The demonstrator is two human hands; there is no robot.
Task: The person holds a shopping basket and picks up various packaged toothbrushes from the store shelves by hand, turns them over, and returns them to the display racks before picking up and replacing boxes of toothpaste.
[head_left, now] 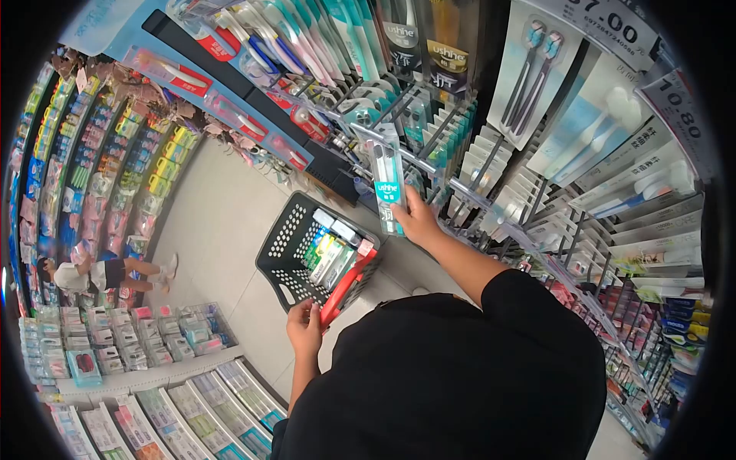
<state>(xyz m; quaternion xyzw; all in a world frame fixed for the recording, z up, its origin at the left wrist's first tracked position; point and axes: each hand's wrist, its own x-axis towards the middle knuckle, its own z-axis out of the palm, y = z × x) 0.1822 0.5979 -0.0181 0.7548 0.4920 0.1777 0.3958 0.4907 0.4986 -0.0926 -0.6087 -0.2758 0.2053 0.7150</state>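
My right hand is closed around the lower part of a toothbrush pack, clear with a teal label and "ushine" printed on it. The pack is held upright in front of the hanging display, above the far right corner of the basket. My left hand has its fingers curled at the near rim of a dark shopping basket, beside the red handle. Inside the basket lie several boxes, white and green, some of them apparently toothpaste cartons.
Pegs on the right rack carry several hanging toothbrush packs with price signs. Left are tall shelves of colourful goods, and a person stands there. Low display bins line the lower left. Tiled floor lies between.
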